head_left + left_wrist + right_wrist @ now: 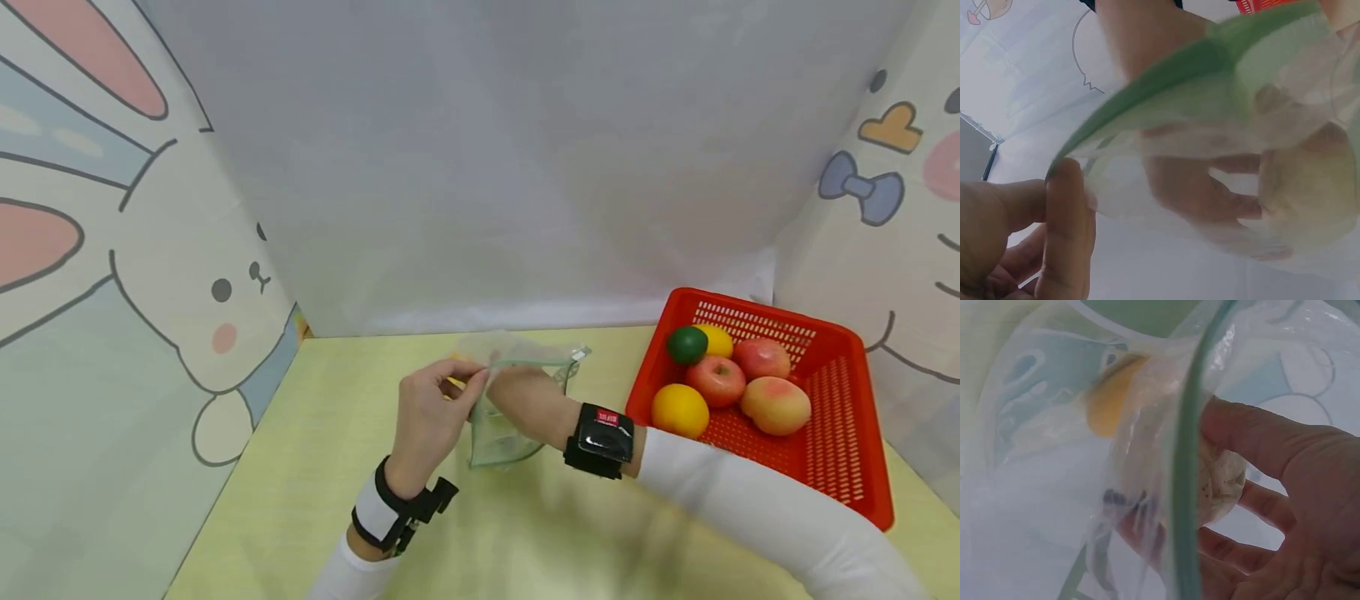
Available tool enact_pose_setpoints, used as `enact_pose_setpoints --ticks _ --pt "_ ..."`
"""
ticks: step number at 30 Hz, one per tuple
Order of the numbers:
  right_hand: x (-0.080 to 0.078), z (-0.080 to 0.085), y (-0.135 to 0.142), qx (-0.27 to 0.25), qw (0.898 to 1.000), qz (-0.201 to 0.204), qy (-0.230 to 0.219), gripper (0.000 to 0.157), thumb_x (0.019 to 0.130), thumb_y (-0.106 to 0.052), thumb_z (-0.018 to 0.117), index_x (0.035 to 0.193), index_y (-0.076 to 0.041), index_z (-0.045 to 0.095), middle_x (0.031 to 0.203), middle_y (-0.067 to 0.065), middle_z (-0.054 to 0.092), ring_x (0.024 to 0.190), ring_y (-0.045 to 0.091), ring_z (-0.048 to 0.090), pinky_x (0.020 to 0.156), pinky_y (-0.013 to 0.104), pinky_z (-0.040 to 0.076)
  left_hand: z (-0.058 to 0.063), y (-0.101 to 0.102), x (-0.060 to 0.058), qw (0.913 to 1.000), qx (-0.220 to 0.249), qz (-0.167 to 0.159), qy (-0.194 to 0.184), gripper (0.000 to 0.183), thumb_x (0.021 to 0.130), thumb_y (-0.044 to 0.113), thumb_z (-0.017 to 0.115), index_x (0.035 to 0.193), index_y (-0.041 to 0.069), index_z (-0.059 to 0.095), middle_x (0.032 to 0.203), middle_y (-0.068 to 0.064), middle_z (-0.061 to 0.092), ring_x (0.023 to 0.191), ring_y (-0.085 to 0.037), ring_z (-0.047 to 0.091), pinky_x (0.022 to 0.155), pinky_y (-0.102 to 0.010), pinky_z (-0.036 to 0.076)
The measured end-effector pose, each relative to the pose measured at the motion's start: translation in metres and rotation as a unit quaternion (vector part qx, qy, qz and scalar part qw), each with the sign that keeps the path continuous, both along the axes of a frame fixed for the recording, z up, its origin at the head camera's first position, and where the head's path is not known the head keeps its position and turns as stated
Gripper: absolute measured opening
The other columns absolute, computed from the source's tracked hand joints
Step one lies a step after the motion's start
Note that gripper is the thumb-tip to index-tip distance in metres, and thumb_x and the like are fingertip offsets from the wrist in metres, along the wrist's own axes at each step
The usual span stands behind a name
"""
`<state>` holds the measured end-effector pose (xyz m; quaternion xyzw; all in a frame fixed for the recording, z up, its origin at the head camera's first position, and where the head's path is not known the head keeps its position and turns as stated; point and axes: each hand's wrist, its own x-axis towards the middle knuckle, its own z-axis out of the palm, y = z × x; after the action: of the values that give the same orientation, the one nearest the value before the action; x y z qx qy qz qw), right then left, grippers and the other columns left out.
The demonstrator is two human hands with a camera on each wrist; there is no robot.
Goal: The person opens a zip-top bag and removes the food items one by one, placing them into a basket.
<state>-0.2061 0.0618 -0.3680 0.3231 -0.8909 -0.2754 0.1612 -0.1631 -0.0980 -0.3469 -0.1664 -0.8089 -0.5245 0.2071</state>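
Observation:
A see-through bag [498,446] with a green-edged opening hangs between both hands over the table. My left hand [431,417] pinches the bag's rim between thumb and fingers, also seen in the left wrist view. Through the opening reaches my right hand [528,400]. Inside the bag its fingers curl round a pale, roundish thing [1217,487] with a creased end; the exact kind cannot be told. A yellow-orange thing [1110,400] shows through the plastic in the right wrist view; in the head view the left fingers mostly hide it.
To the right stands a red plastic basket [847,433] holding an orange [679,411], an apple [715,381], a peach [776,407], a green fruit [686,345] and other fruit. Behind the pale yellow table [315,467] rises a whitish cloth wall [487,167].

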Motion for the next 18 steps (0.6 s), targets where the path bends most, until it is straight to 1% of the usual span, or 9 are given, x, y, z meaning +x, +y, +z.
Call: enact_pose_setpoints --ticks 1,2,4,6,9,11,14,16,18 --pt "0.005 0.004 0.003 -0.041 0.999 0.010 -0.022 0.023 0.101 -0.012 0.071 0.123 -0.009 0.071 0.094 0.000 0.072 0.060 0.009 0.060 0.050 0.018 0.049 0.000 -0.001 0.000 1.0000 -0.001 0.003 0.003 0.005 0.093 0.007 0.080 0.096 0.004 0.082 0.089 -0.012 0.080 0.059 -0.013 0.068 0.052 -0.021 0.057" --pt "0.010 0.007 0.005 -0.100 0.993 0.018 -0.055 0.023 0.098 -0.008 0.074 0.120 -0.008 0.069 0.089 0.002 0.069 0.061 0.013 0.060 0.051 0.021 0.051 0.001 -0.001 0.000 1.0000 -0.004 0.007 0.005 0.005 0.093 0.007 0.080 0.096 0.005 0.082 0.090 -0.011 0.080 0.060 -0.013 0.068 0.053 -0.021 0.057" --pt "0.018 0.013 0.011 -0.176 0.978 0.033 -0.111 0.030 0.092 -0.007 0.081 0.119 -0.008 0.068 0.100 0.010 0.070 0.069 0.021 0.064 0.055 0.028 0.058 0.001 -0.002 0.000 0.9999 -0.009 0.012 0.007 0.004 0.093 0.008 0.080 0.095 0.005 0.082 0.090 -0.011 0.081 0.062 -0.014 0.068 0.056 -0.019 0.057" --pt "0.025 0.020 0.018 -0.214 0.966 0.042 -0.137 0.042 0.089 -0.011 0.085 0.125 -0.008 0.064 0.113 0.015 0.070 0.078 0.026 0.068 0.060 0.034 0.063 0.002 -0.002 0.000 0.9997 -0.014 0.017 0.010 0.004 0.093 0.009 0.080 0.094 0.005 0.082 0.092 -0.011 0.081 0.063 -0.013 0.068 0.058 -0.019 0.057" --pt "0.035 0.027 0.026 -0.249 0.955 0.064 -0.146 0.056 0.083 -0.016 0.091 0.128 -0.009 0.059 0.123 0.017 0.067 0.086 0.029 0.071 0.063 0.034 0.064 0.002 -0.002 -0.001 0.9997 -0.012 0.018 0.010 0.004 0.093 0.008 0.080 0.094 0.006 0.082 0.092 -0.010 0.082 0.063 -0.013 0.068 0.058 -0.018 0.056" --pt "0.039 0.028 0.031 -0.265 0.950 0.087 -0.138 0.062 0.081 -0.016 0.093 0.130 -0.010 0.056 0.123 0.016 0.066 0.088 0.029 0.070 0.065 0.033 0.065 0.002 -0.002 -0.001 0.9997 -0.012 0.018 0.013 0.004 0.093 0.009 0.080 0.095 0.006 0.082 0.092 -0.010 0.082 0.063 -0.013 0.068 0.058 -0.019 0.057" --pt "0.044 0.028 0.038 -0.275 0.945 0.124 -0.122 0.068 0.077 -0.015 0.095 0.133 -0.012 0.055 0.125 0.015 0.064 0.095 0.029 0.070 0.065 0.031 0.065 0.001 -0.003 0.000 0.9996 -0.013 0.019 0.017 0.004 0.094 0.010 0.080 0.096 0.007 0.083 0.092 -0.010 0.081 0.064 -0.013 0.068 0.060 -0.019 0.057" --pt "0.047 0.028 0.042 -0.273 0.945 0.140 -0.111 0.072 0.077 -0.015 0.095 0.137 -0.015 0.054 0.130 0.015 0.064 0.103 0.029 0.070 0.066 0.031 0.066 0.001 -0.003 0.000 0.9995 -0.015 0.020 0.020 0.004 0.094 0.010 0.080 0.096 0.007 0.083 0.092 -0.009 0.081 0.065 -0.013 0.068 0.061 -0.019 0.057" --pt "0.052 0.032 0.048 -0.278 0.942 0.150 -0.110 0.072 0.079 -0.015 0.093 0.140 -0.017 0.054 0.136 0.016 0.063 0.110 0.030 0.070 0.066 0.030 0.066 0.001 -0.003 0.000 0.9995 -0.015 0.020 0.021 0.004 0.094 0.010 0.080 0.096 0.007 0.082 0.092 -0.009 0.081 0.065 -0.013 0.069 0.061 -0.019 0.057"
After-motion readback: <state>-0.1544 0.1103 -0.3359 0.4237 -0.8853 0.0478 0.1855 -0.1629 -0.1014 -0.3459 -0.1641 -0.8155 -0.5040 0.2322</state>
